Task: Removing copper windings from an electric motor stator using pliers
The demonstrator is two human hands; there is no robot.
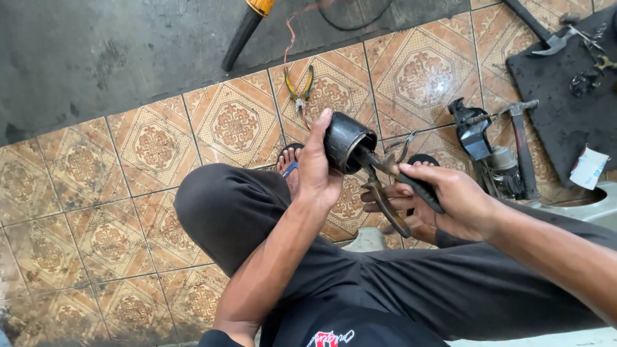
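Up above the knee, the left hand [316, 168] is wrapped tight round a black cylindrical metal cup [347, 142], its open mouth facing right. The right hand [450, 200] is clenched on the handles of dark-handled pliers [393, 186], whose nose goes into the cup and is hidden there. Left of the legs, the patterned tiled floor [128, 186] lies open. Far off lie one pair of yellow-handled pliers [299, 87] and two hammers [522, 144], one cut off at the top edge. Small parts on the black mat [565, 109] are hard to make out.
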